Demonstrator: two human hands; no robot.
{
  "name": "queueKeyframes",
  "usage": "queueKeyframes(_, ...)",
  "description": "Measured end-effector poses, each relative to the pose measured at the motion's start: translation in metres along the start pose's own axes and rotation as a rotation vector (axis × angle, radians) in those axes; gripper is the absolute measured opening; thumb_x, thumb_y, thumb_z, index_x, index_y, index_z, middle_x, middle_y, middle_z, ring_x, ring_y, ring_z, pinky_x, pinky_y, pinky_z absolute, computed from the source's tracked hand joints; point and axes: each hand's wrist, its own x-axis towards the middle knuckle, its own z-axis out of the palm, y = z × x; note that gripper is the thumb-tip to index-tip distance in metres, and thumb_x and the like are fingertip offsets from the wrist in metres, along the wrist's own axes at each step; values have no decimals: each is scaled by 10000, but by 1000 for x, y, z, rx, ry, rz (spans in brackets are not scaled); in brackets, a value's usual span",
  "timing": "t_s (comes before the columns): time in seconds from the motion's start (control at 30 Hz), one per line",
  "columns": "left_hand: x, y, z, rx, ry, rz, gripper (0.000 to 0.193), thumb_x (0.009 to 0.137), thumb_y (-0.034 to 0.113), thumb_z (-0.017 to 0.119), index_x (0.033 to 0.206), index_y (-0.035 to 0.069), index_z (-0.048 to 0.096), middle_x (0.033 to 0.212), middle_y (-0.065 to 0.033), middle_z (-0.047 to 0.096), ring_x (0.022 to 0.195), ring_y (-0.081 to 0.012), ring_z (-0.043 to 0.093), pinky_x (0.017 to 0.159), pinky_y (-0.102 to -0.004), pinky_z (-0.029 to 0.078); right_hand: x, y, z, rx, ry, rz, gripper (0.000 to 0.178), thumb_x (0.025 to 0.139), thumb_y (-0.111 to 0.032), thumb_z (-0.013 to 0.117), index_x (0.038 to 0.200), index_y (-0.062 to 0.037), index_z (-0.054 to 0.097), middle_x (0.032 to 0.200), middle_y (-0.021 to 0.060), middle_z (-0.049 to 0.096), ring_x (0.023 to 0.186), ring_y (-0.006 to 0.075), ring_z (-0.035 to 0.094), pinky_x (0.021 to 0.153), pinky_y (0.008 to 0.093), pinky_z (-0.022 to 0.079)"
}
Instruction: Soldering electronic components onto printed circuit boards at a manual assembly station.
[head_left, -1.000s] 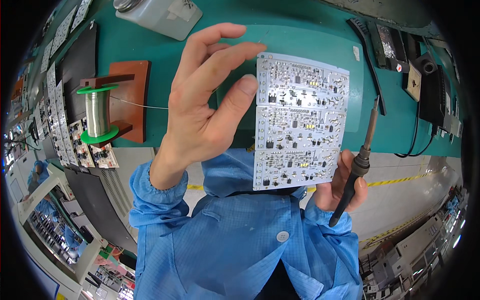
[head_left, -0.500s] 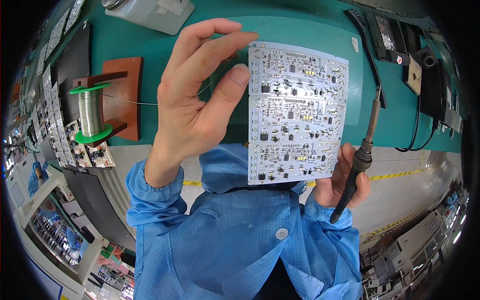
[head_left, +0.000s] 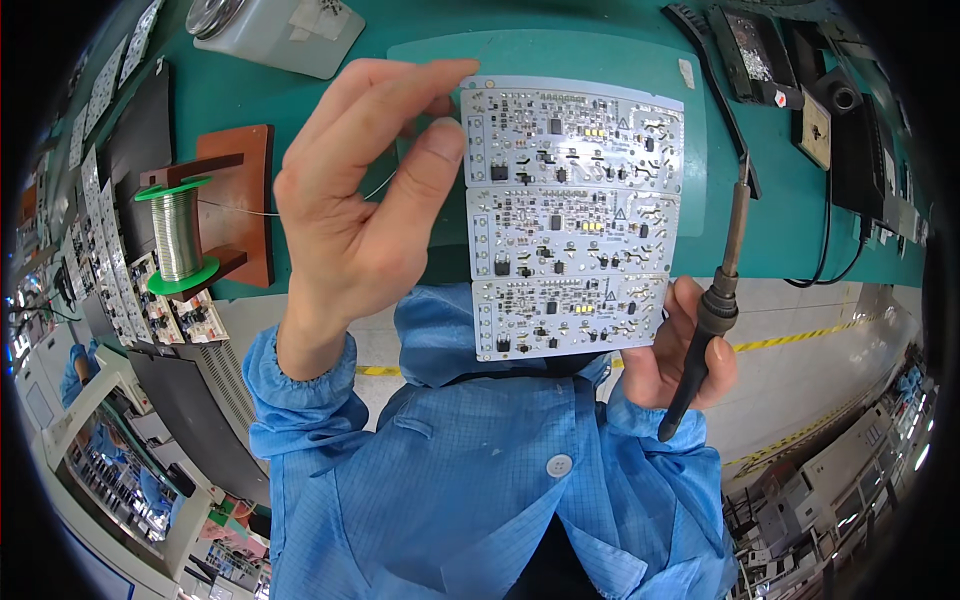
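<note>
My left hand (head_left: 360, 195) is curled at the upper left of a white circuit board panel (head_left: 577, 267), with thin solder wire (head_left: 380, 185) running through its fingers. The wire comes from a spool with green flanges (head_left: 178, 237), and its fine end shows past the index fingertip, by the panel's top left corner. The panel has three joined sections full of small parts. My right hand (head_left: 690, 355) grips a black-handled soldering iron (head_left: 708, 330), tip pointing up, right of the panel. Its fingers also meet the panel's lower right corner; how far they reach beneath is hidden.
The spool hangs in a brown stand (head_left: 250, 190) on the green bench mat (head_left: 440, 30). A white bottle (head_left: 290, 35) stands at the far left. On the right are black equipment (head_left: 865, 150) and a cable (head_left: 832, 240). More boards (head_left: 105, 260) line the left side.
The panel and my left hand have shifted a little left. The index fingertip is now closer to the panel's top left corner. The soldering iron has barely moved.
</note>
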Motion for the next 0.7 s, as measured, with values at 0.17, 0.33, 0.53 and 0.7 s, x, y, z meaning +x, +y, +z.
queueKeyframes(0.17,6,6,3,-117,113,42,228,924,25,554,1130,-34,633,855,-10,630,767,-42,531,668,-156,403,-1,1,1,-11,85,-8,832,727,79,744,1372,-245,331,1283,273,478,1117,333,568,910,425,493)
queueKeyframes(0.33,9,11,12,-122,154,-52,200,898,37,618,1079,-42,644,849,-27,666,778,-36,579,666,-159,440,4,5,0,-37,31,-64,805,774,33,715,1404,-213,278,1314,290,457,1200,370,512,966,515,457)
queueKeyframes(0.53,17,24,5,-311,212,-64,171,873,13,641,1037,-36,640,873,-51,673,802,-51,599,680,-186,468,16,2,-1,-152,35,-88,823,754,-9,754,1404,-188,282,1304,296,464,1203,385,506,958,499,470)
queueKeyframes(0.7,4,46,-2,20,90,382,209,866,-41,554,1073,-23,537,962,-231,644,873,-316,647,762,-382,538,37,14,-10,-60,239,-258,541,959,-373,498,1393,-123,293,1224,300,532,1125,400,559,919,498,489)
